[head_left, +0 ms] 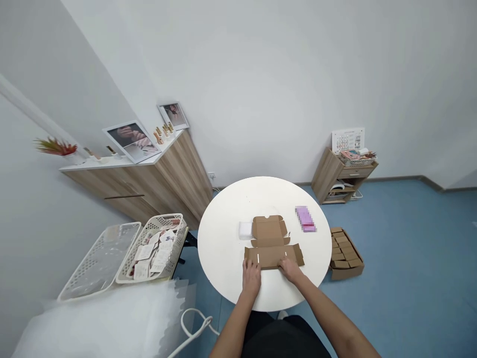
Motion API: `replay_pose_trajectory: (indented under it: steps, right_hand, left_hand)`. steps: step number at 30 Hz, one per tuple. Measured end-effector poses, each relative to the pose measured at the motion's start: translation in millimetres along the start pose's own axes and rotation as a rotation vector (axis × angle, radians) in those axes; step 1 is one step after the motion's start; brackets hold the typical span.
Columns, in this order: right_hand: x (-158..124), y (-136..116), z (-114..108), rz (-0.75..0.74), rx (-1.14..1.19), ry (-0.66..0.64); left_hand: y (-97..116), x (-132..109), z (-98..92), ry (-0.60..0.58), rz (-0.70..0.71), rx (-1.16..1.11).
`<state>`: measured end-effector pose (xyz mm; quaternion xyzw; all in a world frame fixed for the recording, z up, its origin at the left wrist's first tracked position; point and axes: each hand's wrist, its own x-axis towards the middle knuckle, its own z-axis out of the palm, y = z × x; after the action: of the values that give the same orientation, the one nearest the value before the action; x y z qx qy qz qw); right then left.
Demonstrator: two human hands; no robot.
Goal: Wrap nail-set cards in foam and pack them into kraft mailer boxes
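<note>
A flat, unfolded brown cardboard box [271,241] lies on the round white table [223,243]. My left hand [251,277] rests on its near left edge, fingers curled over the flap. My right hand [289,270] grips the near right edge of the same flap. Beside the cardboard on the left sits a small white packet [245,229]. A pink rectangular item [306,219] lies to the cardboard's right, blurred.
Two white plastic baskets [122,251] stand at the left, one holding several paper packets. A cardboard carton of folded boxes [345,252] sits on the blue floor right of the table. A wooden sideboard [149,174] and a small cabinet [341,176] stand along the wall.
</note>
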<state>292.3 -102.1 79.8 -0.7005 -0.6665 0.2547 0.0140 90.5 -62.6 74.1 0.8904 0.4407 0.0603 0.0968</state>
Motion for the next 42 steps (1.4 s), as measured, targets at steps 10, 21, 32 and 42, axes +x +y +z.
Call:
replay_pose_trajectory:
  steps: [10, 21, 32, 42]
  right_hand:
    - [-5, -2, 4, -0.085, 0.025, 0.013]
    - [23, 21, -17, 0.233, 0.303, 0.259]
    - [86, 56, -37, 0.598, 0.802, 0.254]
    - [93, 60, -29, 0.549, 0.865, 0.264]
  left_hand:
    - [6, 19, 71.7, 0.063, 0.36, -0.134]
    - [9, 18, 69.5, -0.005, 0.312, -0.145]
    - [19, 19, 62.7, -0.03, 0.196, -0.229]
    - [20, 32, 50.7, 0.011, 0.174, -0.242]
